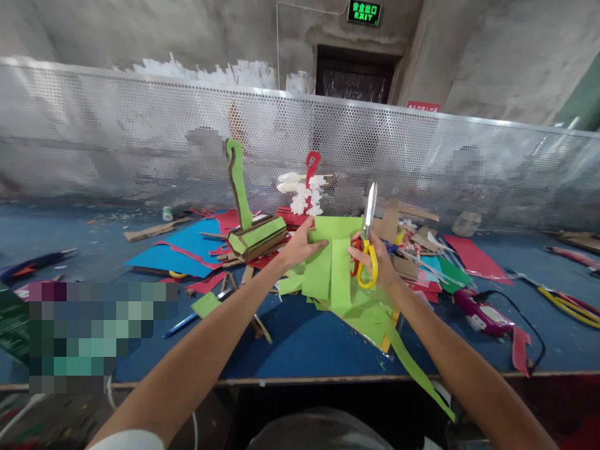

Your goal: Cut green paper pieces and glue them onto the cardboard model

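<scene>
My left hand [300, 245] pinches the upper left edge of a light green paper piece [330, 262] held above the blue table [300, 340]. Cut strips hang down from the paper. My right hand [375, 261] grips scissors [368, 234] with red and yellow handles, blades pointing up beside the paper's right edge; its fingers also touch the paper. More green paper scraps [375, 322] lie under the held piece, and one long strip hangs over the table's front edge.
A green-and-cardboard model [248, 219] stands left of my hands. A red hook shape with white paper [307, 187] stands behind. Coloured paper sheets, cardboard bits and a purple glue gun [478, 309] with a cord litter the table. A perforated metal screen [140, 137] backs the table.
</scene>
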{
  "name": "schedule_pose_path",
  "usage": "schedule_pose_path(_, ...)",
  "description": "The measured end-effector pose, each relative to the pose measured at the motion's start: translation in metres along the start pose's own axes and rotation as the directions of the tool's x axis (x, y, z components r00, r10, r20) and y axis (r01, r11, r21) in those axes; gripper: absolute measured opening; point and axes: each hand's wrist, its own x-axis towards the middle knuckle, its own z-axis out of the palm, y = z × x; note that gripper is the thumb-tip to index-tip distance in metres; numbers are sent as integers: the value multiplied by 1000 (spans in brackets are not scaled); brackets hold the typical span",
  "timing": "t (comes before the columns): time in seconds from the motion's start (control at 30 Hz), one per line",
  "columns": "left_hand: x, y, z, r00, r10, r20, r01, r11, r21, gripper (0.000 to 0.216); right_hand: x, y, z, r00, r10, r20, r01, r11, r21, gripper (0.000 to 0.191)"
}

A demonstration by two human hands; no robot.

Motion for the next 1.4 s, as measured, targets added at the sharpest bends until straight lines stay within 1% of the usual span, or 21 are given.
schedule_pose_path(0.03,-1,-1,1,999,31,-21,-30,999,45,62,0,2,1,1000,11,-9,-11,1000,10,44)
schedule_pose_path(0.1,-2,-3,2,986,130,-102,-107,974,201,62,1,6,3,999,35,-29,-34,998,46,45)
schedule_pose_path(0.17,-2,-4,4,948,257,-186,-167,902,397,56,2,11,5,997,52,-54,-48,996,82,46)
schedule_pose_path(0.23,-2,-2,5,901,356,-247,-180,826,535,47,3,16,6,995,50,-81,-42,995,90,47)
schedule_pose_path(0.3,-2,3,7,874,383,-300,-149,799,583,43,3,19,7,994,33,-108,-24,996,84,46)
schedule_pose_path(0.33,-2,6,8,878,360,-315,-121,804,582,41,3,19,8,992,23,-121,-13,997,81,46)
schedule_pose_path(0.4,-3,12,10,919,260,-297,-56,830,554,33,3,19,9,991,7,-131,3,997,75,46)
schedule_pose_path(0.47,-5,15,12,970,118,-214,1,873,487,29,3,18,9,992,-6,-127,15,998,65,46)
schedule_pose_path(0.53,-6,14,14,992,-34,-119,74,932,356,39,2,16,10,992,-19,-125,25,999,43,46)
schedule_pose_path(0.57,-6,11,16,991,-115,-69,129,954,269,45,2,15,10,992,-28,-123,32,999,28,46)
schedule_pose_path(0.63,-7,6,20,967,-255,22,252,963,96,52,1,15,11,993,-51,-111,51,999,-2,44)
schedule_pose_path(0.7,-7,0,23,947,-314,63,317,948,-31,51,1,17,11,995,-69,-74,67,997,-25,43)
schedule_pose_path(0.8,-7,-5,27,954,-298,22,298,949,-103,47,2,18,8,999,-45,26,46,998,-49,45)
schedule_pose_path(0.9,-6,-7,25,968,-250,-37,248,967,-63,47,5,13,-4,990,-6,144,20,995,-99,46)
schedule_pose_path(1.0,-3,-10,19,967,-234,-98,234,972,-10,49,6,-3,-26,966,-7,258,66,973,-221,46)
schedule_pose_path(1.07,0,-12,13,961,-238,-138,241,970,9,48,6,-15,-43,936,40,348,87,936,-342,44)
schedule_pose_path(1.13,2,-13,7,956,-234,-174,244,969,35,44,5,-25,-59,894,108,435,103,895,-433,43)
schedule_pose_path(1.2,4,-14,2,953,-232,-196,249,967,63,41,4,-30,-71,849,179,497,124,848,-516,40)
schedule_pose_path(1.3,5,-14,-3,952,-224,-208,247,964,94,39,2,-31,-78,800,257,543,167,773,-612,37)
schedule_pose_path(1.33,5,-14,-5,953,-216,-211,243,964,107,39,2,-30,-79,794,275,542,175,751,-637,36)
schedule_pose_path(1.4,5,-14,-8,954,-209,-216,241,962,132,40,3,-28,-80,814,266,516,204,701,-684,35)
